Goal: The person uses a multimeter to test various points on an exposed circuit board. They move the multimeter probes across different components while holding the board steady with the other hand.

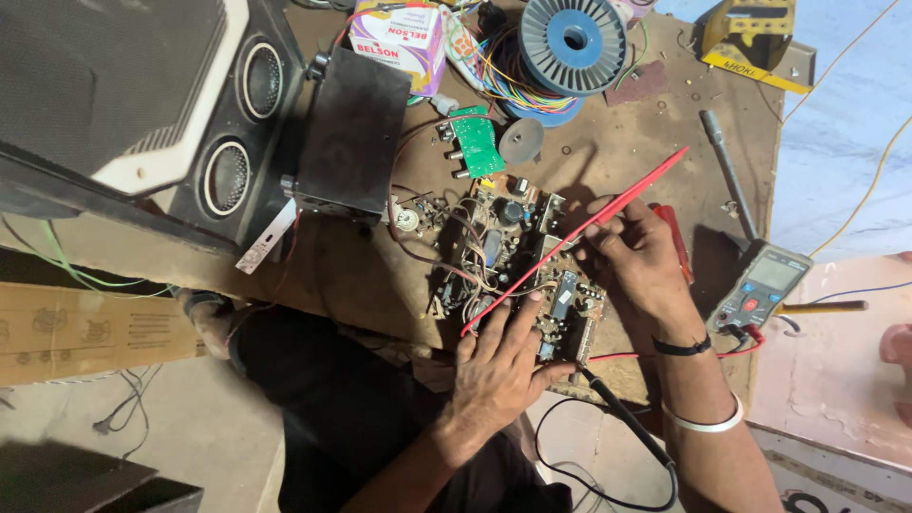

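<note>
Left hand (494, 366): fingers spread flat, pressing on near edge of circuit board (532, 275).
Right hand (638, 258): pinched shut around red probe (579, 233), tip down on board (black probe (608, 399) lying loose at 6 o'clock of it).
Circuit board: centre of brown workbench (665, 123), between both hands.
Multimeter (760, 285): at 3 o'clock of right hand, near.
Blue wire spool (575, 38): at 12 o'clock of board, well apart.
Speaker cabinet (171, 104): at 10 o'clock, tilted.
</note>
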